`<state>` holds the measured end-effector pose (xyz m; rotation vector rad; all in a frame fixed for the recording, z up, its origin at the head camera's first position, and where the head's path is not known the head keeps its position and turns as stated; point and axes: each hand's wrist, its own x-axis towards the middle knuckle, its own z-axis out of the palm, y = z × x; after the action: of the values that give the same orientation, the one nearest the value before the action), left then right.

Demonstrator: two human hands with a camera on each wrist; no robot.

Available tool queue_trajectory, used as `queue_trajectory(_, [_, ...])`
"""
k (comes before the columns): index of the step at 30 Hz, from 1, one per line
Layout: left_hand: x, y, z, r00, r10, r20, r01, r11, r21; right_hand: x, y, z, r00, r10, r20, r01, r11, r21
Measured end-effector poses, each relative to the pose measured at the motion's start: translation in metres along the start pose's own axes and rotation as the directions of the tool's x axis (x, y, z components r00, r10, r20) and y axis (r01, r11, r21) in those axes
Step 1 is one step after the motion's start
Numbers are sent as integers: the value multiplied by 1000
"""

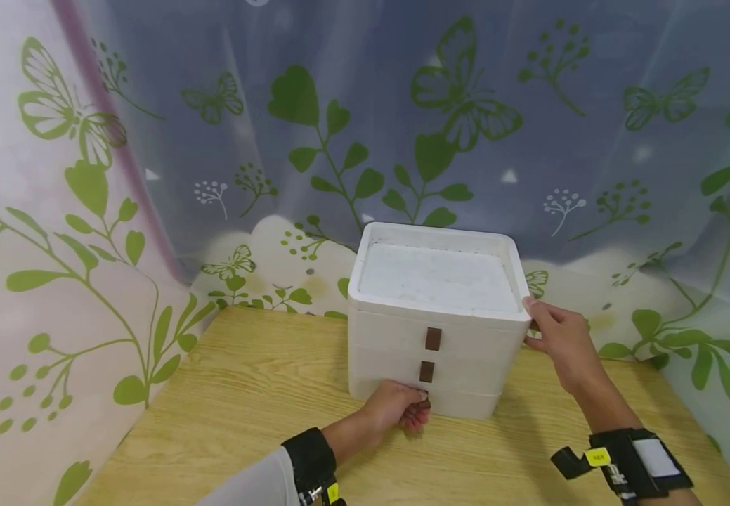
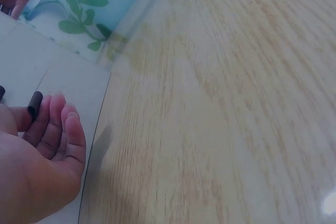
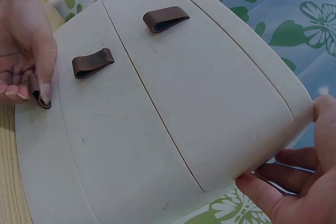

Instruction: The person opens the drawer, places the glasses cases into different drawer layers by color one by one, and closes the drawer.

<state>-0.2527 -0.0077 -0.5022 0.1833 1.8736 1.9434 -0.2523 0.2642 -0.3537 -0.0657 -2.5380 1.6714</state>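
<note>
A white three-drawer storage box [image 1: 390, 337] stands on the wooden table, its front facing me. Brown loop pulls mark the drawers: the top pull [image 3: 166, 18] and the middle pull [image 3: 93, 63] hang free. At the lowest drawer, my left hand [image 1: 396, 406] pinches the bottom pull [image 2: 35, 102] between thumb and fingers. My right hand [image 1: 561, 344] grips the box's upper right corner, thumb at the top rim and fingers bent against the side. All the drawers sit flush in the front.
The box top is a shallow recessed tray with a raised rim [image 1: 440, 234]. Behind it hangs a blue and white curtain [image 1: 365, 140] printed with green leaves and butterflies. Wood-grain tabletop [image 1: 263, 358] extends to the left and in front of the box.
</note>
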Motion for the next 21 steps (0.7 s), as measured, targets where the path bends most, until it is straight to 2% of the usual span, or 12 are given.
queue_trajectory(8, [4,-2,-1,1000,-5,1,5,1000,3,0,1,0,1000,-14,-2,14,1000,-2])
queue_trajectory(21, [1,-2,0,1000,1,0,-1,1000,-6,0,1,0,1000,-3,-8,4,1000,10])
